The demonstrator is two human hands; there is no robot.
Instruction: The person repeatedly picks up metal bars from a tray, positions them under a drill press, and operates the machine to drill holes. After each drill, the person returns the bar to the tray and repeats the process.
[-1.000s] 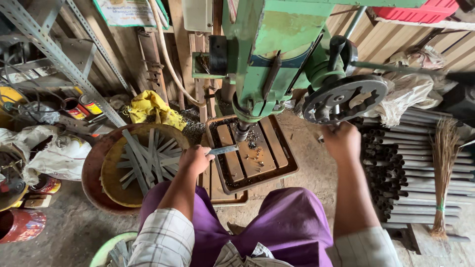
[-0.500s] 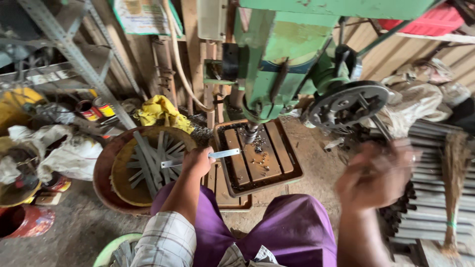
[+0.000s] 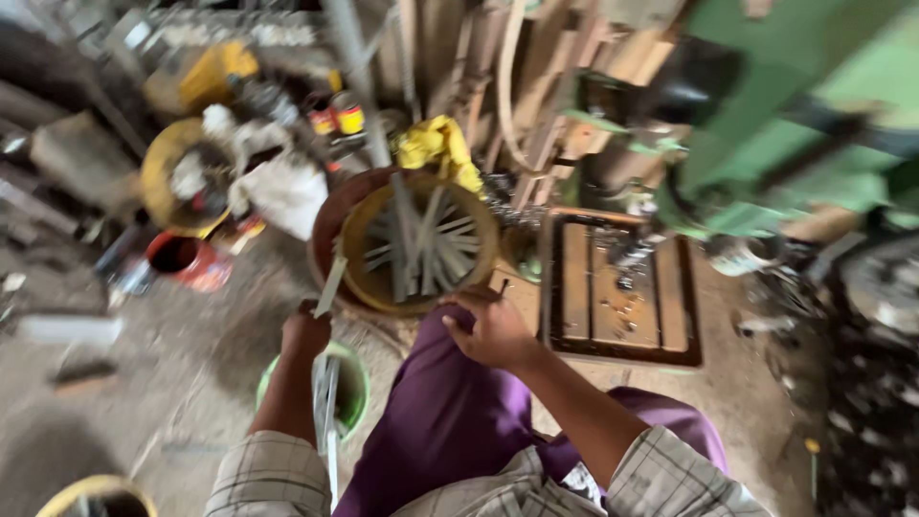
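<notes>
Metal strip (image 3: 328, 285) sits clamped in the left hand (image 3: 304, 333), above the green bucket (image 3: 352, 383). Right hand (image 3: 493, 330), loosely curled and empty, hovers beside the yellow basin (image 3: 419, 241); a firm grip likely helps.

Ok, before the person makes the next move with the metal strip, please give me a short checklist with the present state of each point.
1. Left hand has a firm hold on the flat metal strip: ok, the fist is closed round its lower end.
2. Strip is free of the yellow basin: cannot tell, its tip is near the rim and the picture is blurred.
3. Green bucket is below the left hand: ok, more strips stand in it.
4. Right hand holds nothing large: ok, though a small dark piece shows at the fingers.
5. Both hands are away from the green drill press: ok.
</notes>
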